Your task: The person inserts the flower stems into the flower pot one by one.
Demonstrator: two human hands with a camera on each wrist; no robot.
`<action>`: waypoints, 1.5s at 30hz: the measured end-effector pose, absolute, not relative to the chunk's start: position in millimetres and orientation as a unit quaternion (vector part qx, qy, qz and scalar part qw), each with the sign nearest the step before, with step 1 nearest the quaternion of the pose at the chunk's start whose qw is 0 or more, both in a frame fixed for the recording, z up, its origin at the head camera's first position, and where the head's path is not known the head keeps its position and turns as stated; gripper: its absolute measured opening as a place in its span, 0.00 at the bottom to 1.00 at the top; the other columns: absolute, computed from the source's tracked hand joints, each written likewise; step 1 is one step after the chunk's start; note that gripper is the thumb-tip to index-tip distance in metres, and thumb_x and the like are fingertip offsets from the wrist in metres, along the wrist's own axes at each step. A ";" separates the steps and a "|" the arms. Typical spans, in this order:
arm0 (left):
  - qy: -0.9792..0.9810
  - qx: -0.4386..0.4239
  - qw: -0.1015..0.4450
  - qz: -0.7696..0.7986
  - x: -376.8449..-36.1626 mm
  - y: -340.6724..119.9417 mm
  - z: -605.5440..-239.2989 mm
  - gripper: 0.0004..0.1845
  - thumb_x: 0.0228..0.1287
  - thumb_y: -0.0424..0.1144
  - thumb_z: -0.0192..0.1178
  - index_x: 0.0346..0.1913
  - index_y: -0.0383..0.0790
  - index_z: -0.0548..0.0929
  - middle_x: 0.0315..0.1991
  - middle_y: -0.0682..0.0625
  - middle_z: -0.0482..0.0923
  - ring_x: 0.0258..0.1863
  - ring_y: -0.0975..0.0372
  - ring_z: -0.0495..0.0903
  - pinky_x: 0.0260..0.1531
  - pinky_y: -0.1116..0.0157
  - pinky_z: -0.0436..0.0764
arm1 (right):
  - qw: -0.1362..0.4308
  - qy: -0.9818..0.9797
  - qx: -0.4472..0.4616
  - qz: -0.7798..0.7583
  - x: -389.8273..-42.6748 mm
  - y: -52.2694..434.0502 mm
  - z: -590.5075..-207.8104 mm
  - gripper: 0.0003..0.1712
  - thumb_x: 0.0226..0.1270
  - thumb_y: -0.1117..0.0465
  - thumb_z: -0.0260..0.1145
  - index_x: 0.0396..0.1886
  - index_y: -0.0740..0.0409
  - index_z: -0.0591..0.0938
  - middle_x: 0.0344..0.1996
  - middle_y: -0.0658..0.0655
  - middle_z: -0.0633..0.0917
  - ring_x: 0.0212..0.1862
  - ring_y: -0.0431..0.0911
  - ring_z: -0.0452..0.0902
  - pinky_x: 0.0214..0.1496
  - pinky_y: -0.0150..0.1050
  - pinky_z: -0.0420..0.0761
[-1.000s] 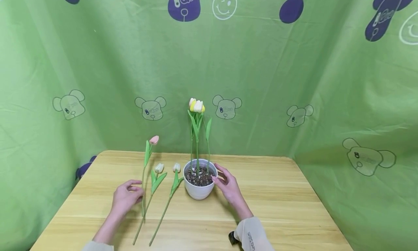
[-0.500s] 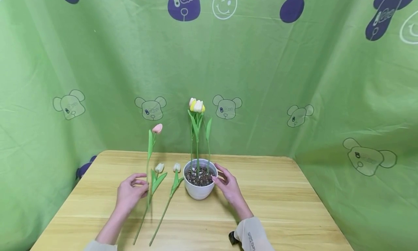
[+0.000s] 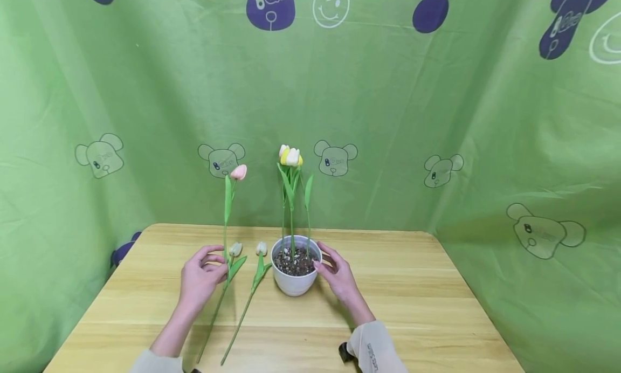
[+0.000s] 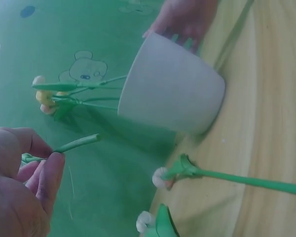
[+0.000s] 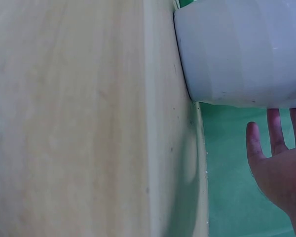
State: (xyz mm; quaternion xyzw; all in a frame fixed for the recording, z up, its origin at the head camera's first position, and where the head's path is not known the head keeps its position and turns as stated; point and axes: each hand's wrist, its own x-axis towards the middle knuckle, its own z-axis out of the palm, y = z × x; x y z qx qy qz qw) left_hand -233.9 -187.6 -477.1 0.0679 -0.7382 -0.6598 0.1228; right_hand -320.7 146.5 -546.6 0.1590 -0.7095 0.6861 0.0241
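My left hand (image 3: 201, 276) pinches the green stem of a pink artificial tulip (image 3: 238, 172) between thumb and fingers. The tulip stands upright above the table, and its cut stem end (image 4: 91, 138) shows in the left wrist view. To the right is a white flower pot (image 3: 294, 283) holding dark soil and several upright tulips (image 3: 291, 157), pink, white and yellow. My right hand (image 3: 339, 278) rests against the pot's right side near the rim, with fairly straight, spread fingers (image 5: 275, 131). Two white tulips (image 3: 235, 249) (image 3: 261, 248) lie on the table between left hand and pot.
The wooden table (image 3: 398, 303) has its back edge close to a green curtain (image 3: 388, 92) printed with bear heads. This curtain also hangs along both sides. A small black object (image 3: 345, 352) sits at the right sleeve.
My left hand has lifted the pink tulip and carried it to the right and away from me, over the nearer white tulip. My right hand stays at the pot.
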 end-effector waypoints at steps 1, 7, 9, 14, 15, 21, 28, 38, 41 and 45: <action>-0.736 0.064 0.125 -0.662 -234.3 -186.3 -475.7 0.27 0.56 0.20 0.64 0.61 0.38 0.81 0.41 0.46 0.84 0.33 0.63 0.86 0.37 0.63 0.92 | 0.024 -0.710 0.159 0.685 -320.7 146.5 -546.5 0.34 0.70 0.69 0.68 0.75 0.63 0.71 0.75 0.65 0.70 0.73 0.66 0.69 0.76 0.47 0.74; -0.730 0.033 0.152 -0.666 -238.4 -177.5 -468.2 0.27 0.55 0.20 0.63 0.60 0.36 0.81 0.45 0.37 0.84 0.33 0.65 0.85 0.37 0.63 0.92 | 0.029 -0.716 0.169 0.677 -321.7 145.7 -545.0 0.34 0.71 0.68 0.68 0.75 0.63 0.71 0.75 0.66 0.70 0.73 0.68 0.68 0.73 0.36 0.76; -0.732 0.016 0.169 -0.660 -240.7 -174.5 -466.9 0.27 0.55 0.19 0.63 0.59 0.35 0.81 0.45 0.35 0.84 0.33 0.65 0.85 0.35 0.65 0.91 | 0.030 -0.717 0.170 0.675 -321.9 145.9 -545.2 0.34 0.71 0.67 0.68 0.75 0.62 0.71 0.75 0.66 0.71 0.73 0.68 0.68 0.72 0.35 0.76; -0.739 -0.022 0.204 -0.642 -246.1 -166.0 -465.0 0.26 0.53 0.18 0.62 0.58 0.33 0.81 0.44 0.34 0.85 0.33 0.66 0.85 0.33 0.67 0.90 | 0.030 -0.718 0.169 0.675 -320.9 147.2 -547.0 0.34 0.71 0.67 0.68 0.75 0.63 0.70 0.75 0.66 0.71 0.73 0.68 0.67 0.73 0.37 0.76; -0.739 -0.026 0.208 -0.640 -247.1 -163.9 -464.6 0.26 0.53 0.18 0.62 0.58 0.33 0.81 0.44 0.34 0.85 0.33 0.66 0.86 0.33 0.68 0.90 | 0.029 -0.717 0.169 0.675 -320.7 147.5 -547.4 0.34 0.71 0.67 0.68 0.75 0.63 0.70 0.75 0.66 0.71 0.73 0.68 0.68 0.73 0.37 0.76; -0.736 -0.035 0.224 -0.637 -255.5 -151.8 -461.7 0.26 0.52 0.19 0.64 0.57 0.36 0.83 0.42 0.37 0.86 0.32 0.67 0.84 0.33 0.69 0.88 | 0.029 -0.715 0.169 0.678 -321.1 147.5 -548.4 0.34 0.71 0.67 0.68 0.75 0.63 0.71 0.75 0.66 0.71 0.73 0.68 0.68 0.72 0.34 0.76; -0.716 -0.053 0.229 -0.657 -266.2 -136.6 -454.8 0.25 0.53 0.18 0.65 0.56 0.36 0.84 0.43 0.34 0.85 0.33 0.66 0.85 0.33 0.68 0.90 | 0.024 -0.714 0.166 0.679 -321.5 147.2 -548.5 0.35 0.71 0.67 0.68 0.75 0.62 0.70 0.75 0.66 0.70 0.73 0.67 0.68 0.72 0.34 0.76; -0.704 -0.075 0.237 -0.665 -283.8 -115.1 -449.9 0.24 0.56 0.20 0.68 0.57 0.37 0.84 0.44 0.36 0.86 0.36 0.65 0.85 0.34 0.70 0.90 | 0.022 -0.713 0.161 0.682 -319.7 146.6 -547.3 0.34 0.71 0.68 0.68 0.75 0.63 0.70 0.75 0.66 0.70 0.73 0.66 0.68 0.69 0.28 0.76; -0.702 -0.082 0.237 -0.666 -288.5 -109.8 -451.3 0.24 0.56 0.21 0.68 0.57 0.38 0.84 0.44 0.36 0.86 0.37 0.63 0.85 0.33 0.68 0.90 | 0.023 -0.714 0.161 0.681 -319.7 146.3 -547.0 0.34 0.71 0.68 0.68 0.75 0.64 0.70 0.75 0.67 0.70 0.73 0.66 0.68 0.70 0.30 0.76; -0.701 -0.088 0.233 -0.668 -295.6 -103.4 -455.8 0.24 0.57 0.21 0.67 0.57 0.38 0.83 0.44 0.33 0.85 0.38 0.57 0.86 0.34 0.67 0.90 | 0.021 -0.710 0.160 0.685 -319.2 146.3 -546.3 0.34 0.71 0.68 0.68 0.75 0.64 0.70 0.75 0.67 0.70 0.73 0.67 0.68 0.70 0.31 0.76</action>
